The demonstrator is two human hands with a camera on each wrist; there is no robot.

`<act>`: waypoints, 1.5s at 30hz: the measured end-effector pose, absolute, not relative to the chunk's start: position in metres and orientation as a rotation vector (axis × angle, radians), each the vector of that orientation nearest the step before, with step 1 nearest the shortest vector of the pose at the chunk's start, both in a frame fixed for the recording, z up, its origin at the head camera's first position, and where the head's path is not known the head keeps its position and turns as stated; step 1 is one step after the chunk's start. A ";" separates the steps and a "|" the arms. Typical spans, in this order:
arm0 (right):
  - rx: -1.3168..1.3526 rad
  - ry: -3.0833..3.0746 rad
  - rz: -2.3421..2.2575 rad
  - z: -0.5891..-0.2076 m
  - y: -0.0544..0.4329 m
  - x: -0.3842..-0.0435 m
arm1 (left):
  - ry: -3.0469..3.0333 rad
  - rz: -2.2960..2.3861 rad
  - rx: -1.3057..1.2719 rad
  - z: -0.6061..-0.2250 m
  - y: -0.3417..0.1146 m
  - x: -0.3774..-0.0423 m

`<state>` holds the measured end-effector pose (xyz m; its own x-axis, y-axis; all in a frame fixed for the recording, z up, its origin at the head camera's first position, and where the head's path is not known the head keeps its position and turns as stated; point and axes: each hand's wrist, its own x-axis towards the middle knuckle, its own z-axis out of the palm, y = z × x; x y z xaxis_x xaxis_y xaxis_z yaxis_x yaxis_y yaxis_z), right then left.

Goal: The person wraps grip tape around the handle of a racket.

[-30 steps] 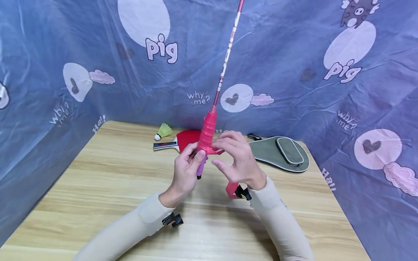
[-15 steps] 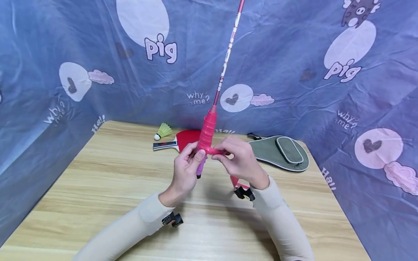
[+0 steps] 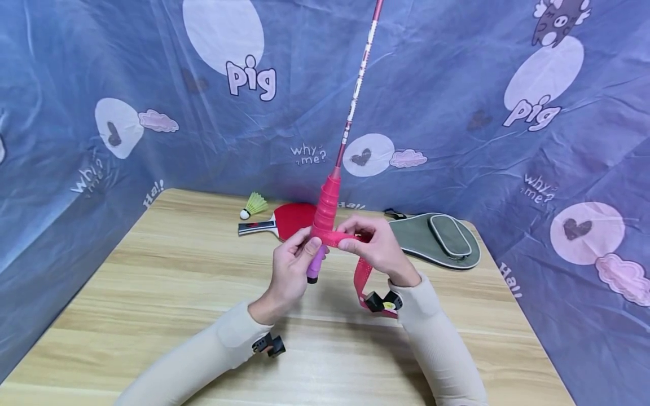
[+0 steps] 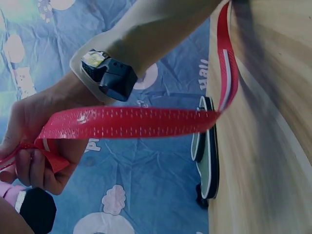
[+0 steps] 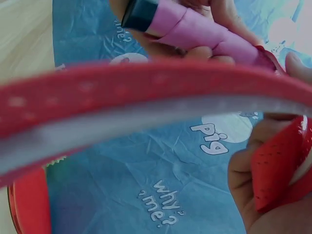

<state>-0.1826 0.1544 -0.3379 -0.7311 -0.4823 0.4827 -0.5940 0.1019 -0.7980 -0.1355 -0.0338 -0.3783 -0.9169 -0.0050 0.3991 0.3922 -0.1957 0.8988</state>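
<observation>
A badminton racket [image 3: 358, 84] stands tilted upright in the head view, its head out of frame. My left hand [image 3: 288, 270] grips its handle low down, thumb at the lower edge of the red wrapping [image 3: 326, 203]. Below that thumb shows the bare purple handle [image 3: 315, 263] with a black end cap. To the right, my right hand [image 3: 377, 242] pinches a red perforated grip tape [image 4: 131, 123] and holds it stretched out from the handle. The tape's free length hangs past the right wrist to the table; its pale backing strip [image 5: 97, 127] shows in the right wrist view.
On the wooden table [image 3: 167, 282], a yellow shuttlecock [image 3: 255, 204] and a red table tennis bat [image 3: 293, 219] lie at the back. A green racket case [image 3: 416, 234] lies back right. Blue printed cloth [image 3: 152, 67] encloses the table's back and sides.
The right hand's spread fingers have closed on the tape and pulled a short stretch of it rightward. More tape now hangs in view below that hand. The racket has shifted slightly right.
</observation>
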 end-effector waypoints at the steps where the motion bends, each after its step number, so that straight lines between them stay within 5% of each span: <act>1: 1.098 -2.239 1.725 -0.338 0.155 -0.183 | -1.798 -2.209 -0.462 -0.378 -0.034 -0.135; 20: 0.961 -2.227 1.925 -0.339 0.142 -0.183 | -1.488 -2.563 -0.458 -0.383 -0.029 -0.139; 34: 0.855 -2.117 1.738 -0.342 0.143 -0.185 | -2.019 -1.835 -0.373 -0.383 -0.032 -0.140; 45: 0.824 -2.336 1.686 -0.335 0.151 -0.193 | -2.008 -2.012 -0.368 -0.380 -0.037 -0.141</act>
